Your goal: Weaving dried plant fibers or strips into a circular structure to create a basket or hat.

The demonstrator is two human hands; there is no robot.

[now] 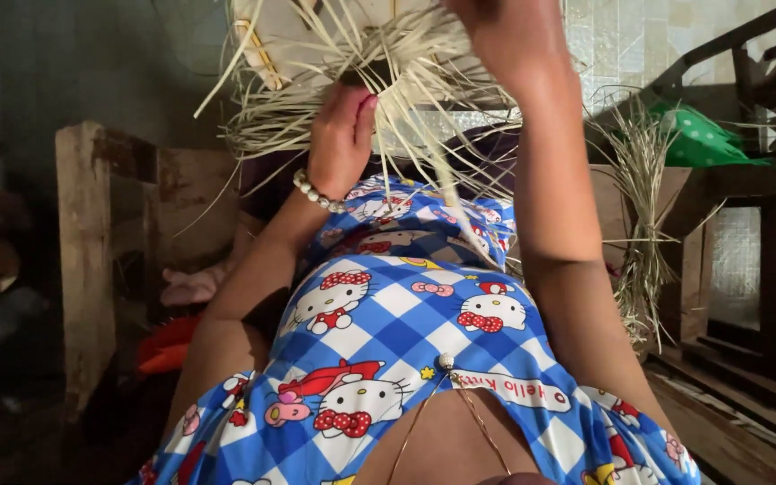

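Head view, looking down the person's front: both arms are raised to a pale, half-woven straw piece (334, 36) with loose strands fanning out in all directions. Left hand (341, 135), with a white bead bracelet (316, 193) on its wrist, sits beneath the weave, fingers (365, 108) curled up into the strands and pinching some of them. Right hand (505, 40) is above and to the right of those fingers, closed over the top of the straw; its fingertips are cut off by the frame edge, so exactly how they grip cannot be told. Long strands hang down from between the two hands over a blue-and-white checked cartoon-print dress (397, 323). Well right of the fingers, a tied bundle of dry straw (644, 198) leans by a wooden frame (765, 269). Left of them stands a worn wooden post (87, 260).
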